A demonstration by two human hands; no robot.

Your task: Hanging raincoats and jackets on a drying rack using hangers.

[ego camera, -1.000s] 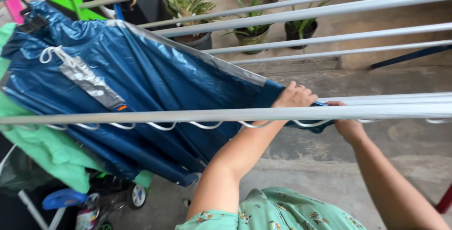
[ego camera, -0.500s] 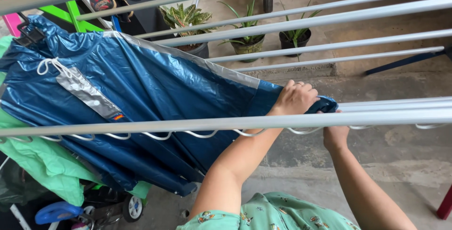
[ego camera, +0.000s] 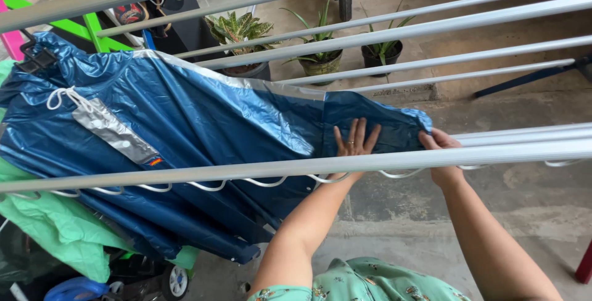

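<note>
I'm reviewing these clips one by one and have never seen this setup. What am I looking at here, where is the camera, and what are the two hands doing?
The single view comes from a camera worn on a person's head, looking down past their arms. No machine is involved, only bare hands. Grey metal bars of a drying rack cross the picture. A shiny blue raincoat with silver strips hangs among them. The left hand lies flat, fingers spread, on the coat's end. The right hand grips the coat's edge. Beyond the bars, potted plants stand on the concrete floor; green cloth hangs lower left.
</note>
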